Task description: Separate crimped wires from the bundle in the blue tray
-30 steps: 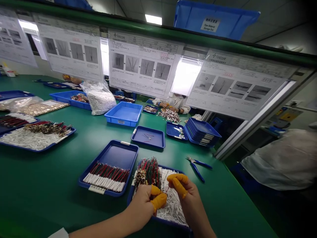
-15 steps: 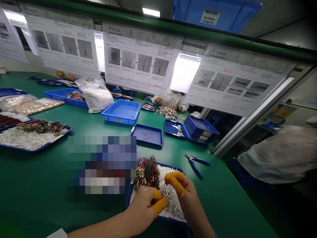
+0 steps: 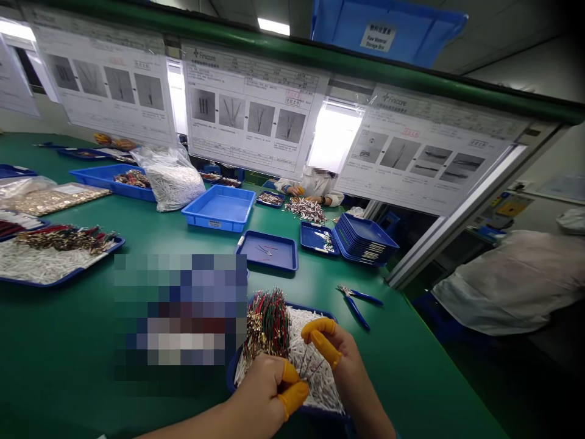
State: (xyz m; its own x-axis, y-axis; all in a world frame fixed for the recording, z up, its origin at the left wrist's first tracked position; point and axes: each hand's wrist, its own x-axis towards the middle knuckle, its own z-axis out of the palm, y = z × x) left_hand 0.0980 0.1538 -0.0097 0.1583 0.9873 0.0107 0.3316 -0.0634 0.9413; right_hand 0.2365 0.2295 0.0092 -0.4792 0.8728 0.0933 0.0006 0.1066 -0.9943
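My left hand (image 3: 269, 387), with orange finger cots on thumb and forefinger, pinches the lower ends of a few thin wires (image 3: 303, 364) that fan upward. My right hand (image 3: 336, 347), also in orange finger cots, has its thumb and forefinger closed together at the top of one dark wire. Both hands are above a blue tray (image 3: 231, 375). In it, a bundle of red, green and black wires with metal ends (image 3: 269, 323) lies at the left, and white tubes (image 3: 315, 384) fill the right side. The exact grip points are partly hidden by the fingertips.
Blue-handled cutters (image 3: 359, 302) lie right of the tray. Beyond are a shallow tray (image 3: 283, 262) with a few wires, stacked trays (image 3: 368, 238) and a blue bin (image 3: 219, 210). Another tray of parts (image 3: 64, 279) is at the left. A co-worker (image 3: 315, 186) sits across the table.
The view has shifted slightly, so the table things appear a little further left. Both hands stay over the tray, and my left hand has dropped slightly away from the right fingertips.
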